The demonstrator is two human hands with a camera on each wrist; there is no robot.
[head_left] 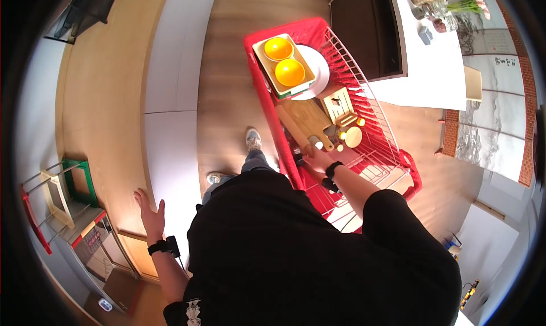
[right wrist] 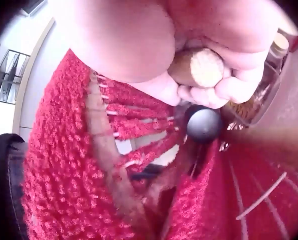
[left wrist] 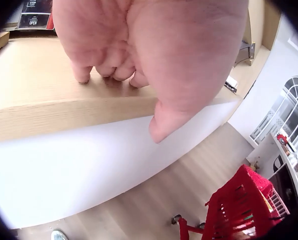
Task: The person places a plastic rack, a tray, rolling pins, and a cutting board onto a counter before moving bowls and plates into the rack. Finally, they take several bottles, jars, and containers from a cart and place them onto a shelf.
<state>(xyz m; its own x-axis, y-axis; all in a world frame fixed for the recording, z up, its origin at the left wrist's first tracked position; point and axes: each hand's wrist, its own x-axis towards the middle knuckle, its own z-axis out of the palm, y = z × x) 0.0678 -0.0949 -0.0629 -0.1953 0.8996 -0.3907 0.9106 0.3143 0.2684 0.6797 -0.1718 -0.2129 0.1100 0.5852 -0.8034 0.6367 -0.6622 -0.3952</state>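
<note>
Inside the red shopping cart [head_left: 267, 98], my right hand [head_left: 319, 160] reaches down beside the cutting board's handle. Its fingers curl round a brown, rounded thing with a pale round end [right wrist: 207, 68]; I cannot tell its kind. Just below that hand, a dark round cap [right wrist: 203, 123] shows in the right wrist view. Small jars, a round wooden lid [head_left: 353, 136] and a wooden cutting board [head_left: 304, 121] lie close by. My left hand [head_left: 151, 215] is over the wooden counter [left wrist: 29, 75], fingertips down at its surface, thumb past the front edge.
Two orange bowls [head_left: 290, 72] sit in a cream tray at the cart's far end, beside a white plate [head_left: 319, 70]. A slatted wooden piece [head_left: 339, 103] lies near the board. White cabinet fronts [head_left: 170, 150] run along the left. A white table [head_left: 432, 70] with glassware stands at right.
</note>
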